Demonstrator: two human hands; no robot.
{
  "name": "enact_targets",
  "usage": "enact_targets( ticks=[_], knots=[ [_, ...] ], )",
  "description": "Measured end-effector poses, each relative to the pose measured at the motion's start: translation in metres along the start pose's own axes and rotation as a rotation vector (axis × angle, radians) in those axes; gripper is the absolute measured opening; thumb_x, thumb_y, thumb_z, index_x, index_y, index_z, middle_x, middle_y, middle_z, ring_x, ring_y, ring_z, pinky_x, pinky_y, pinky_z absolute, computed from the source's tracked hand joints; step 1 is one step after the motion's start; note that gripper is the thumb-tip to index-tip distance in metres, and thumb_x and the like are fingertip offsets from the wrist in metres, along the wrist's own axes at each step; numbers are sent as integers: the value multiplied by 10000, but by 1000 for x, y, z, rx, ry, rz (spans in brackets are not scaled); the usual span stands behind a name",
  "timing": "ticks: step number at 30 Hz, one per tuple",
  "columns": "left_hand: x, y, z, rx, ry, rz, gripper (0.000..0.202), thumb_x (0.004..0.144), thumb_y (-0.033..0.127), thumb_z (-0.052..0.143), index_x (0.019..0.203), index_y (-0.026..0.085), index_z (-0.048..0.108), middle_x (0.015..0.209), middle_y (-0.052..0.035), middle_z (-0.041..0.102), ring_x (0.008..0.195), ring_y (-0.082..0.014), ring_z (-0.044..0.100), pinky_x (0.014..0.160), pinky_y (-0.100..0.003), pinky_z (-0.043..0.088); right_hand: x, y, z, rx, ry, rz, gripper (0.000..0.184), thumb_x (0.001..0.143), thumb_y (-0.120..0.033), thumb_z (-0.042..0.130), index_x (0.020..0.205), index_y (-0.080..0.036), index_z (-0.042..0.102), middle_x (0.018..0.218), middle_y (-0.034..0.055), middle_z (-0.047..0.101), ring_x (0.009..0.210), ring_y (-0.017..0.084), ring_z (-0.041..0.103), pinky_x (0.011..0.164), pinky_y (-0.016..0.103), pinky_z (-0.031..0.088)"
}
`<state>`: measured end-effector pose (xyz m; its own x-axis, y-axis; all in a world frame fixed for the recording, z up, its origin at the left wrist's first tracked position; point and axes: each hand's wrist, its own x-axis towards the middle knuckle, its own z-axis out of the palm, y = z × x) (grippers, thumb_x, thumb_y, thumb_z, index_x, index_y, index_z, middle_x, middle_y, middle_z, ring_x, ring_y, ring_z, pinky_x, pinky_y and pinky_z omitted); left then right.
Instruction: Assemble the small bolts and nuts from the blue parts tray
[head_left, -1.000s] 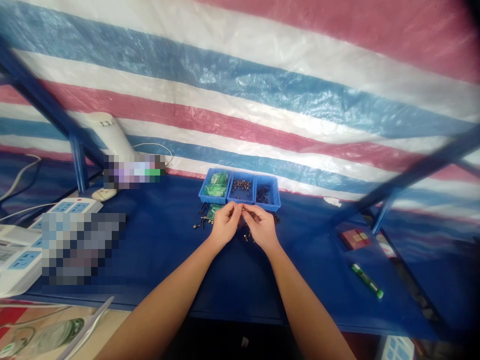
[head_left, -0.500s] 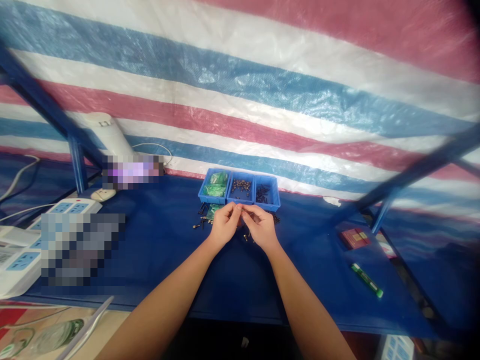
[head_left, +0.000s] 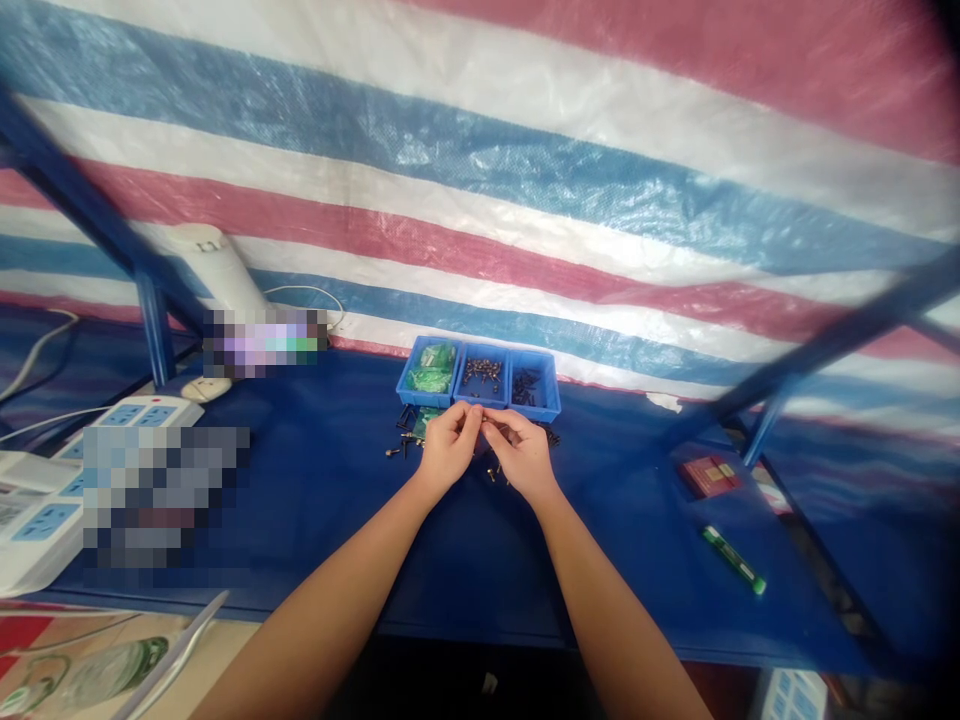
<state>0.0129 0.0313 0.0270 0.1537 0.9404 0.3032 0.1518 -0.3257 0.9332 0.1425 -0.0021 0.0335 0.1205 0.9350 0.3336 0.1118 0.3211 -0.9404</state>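
Note:
My left hand [head_left: 448, 450] and my right hand [head_left: 521, 452] meet fingertip to fingertip over the blue table. Both are closed in a pinch; whatever lies between the fingers is too small and covered to name. Just beyond them stand three joined blue bins: the left bin [head_left: 402, 392] holds green packets [head_left: 430, 380], the middle one brass-coloured screw-like parts [head_left: 482, 374], the right one small black parts [head_left: 525, 386]. Loose black and brass-coloured pieces [head_left: 406, 440] and a green packet lie around my hands, partly hidden by them. One brass-coloured piece [head_left: 492, 474] rests between my wrists.
At the left are a white power strip [head_left: 56, 505], a white cylinder [head_left: 217, 265] and blurred-out items. On the right lie a red box [head_left: 709, 477] and a green tube-like packet [head_left: 733, 560]. Blue metal frame bars [head_left: 832, 345] slant at both sides before a striped tarpaulin [head_left: 480, 210].
My hands have stayed almost in place, fingertips still together, with only a tiny upward shift. The bins and loose pieces look the same.

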Motion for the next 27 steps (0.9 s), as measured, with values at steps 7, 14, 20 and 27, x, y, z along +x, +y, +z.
enact_targets(
  ticks=[7,14,20,27],
  knots=[
    [0,-1,-1,2,-10,-5,366,896,450,516,672,162,548,536,23,523,501,-100,490,505,-218,379,0,1,0,-2,30,23,231,847,-345,634,1014,-219,732,978,66,725,860,217,681,798,360,565],
    [0,1,0,-19,-17,-5,327,902,437,508,714,173,547,545,28,527,489,-96,485,496,-214,376,0,2,0,13,18,21,238,846,-352,637,1026,-224,726,987,65,721,849,212,680,789,357,570],
    [0,0,-2,5,-1,-8,409,901,464,499,626,162,536,519,23,510,488,-99,475,489,-221,364,-1,1,2,11,10,36,239,849,-346,633,1033,-226,725,986,61,722,869,215,681,811,362,566],
    [-1,1,-1,-76,-14,-2,287,892,433,527,758,181,555,560,23,547,489,-106,496,512,-226,397,0,2,0,8,32,37,242,838,-342,642,1027,-219,731,1015,68,723,885,222,684,815,367,569]
  ],
)
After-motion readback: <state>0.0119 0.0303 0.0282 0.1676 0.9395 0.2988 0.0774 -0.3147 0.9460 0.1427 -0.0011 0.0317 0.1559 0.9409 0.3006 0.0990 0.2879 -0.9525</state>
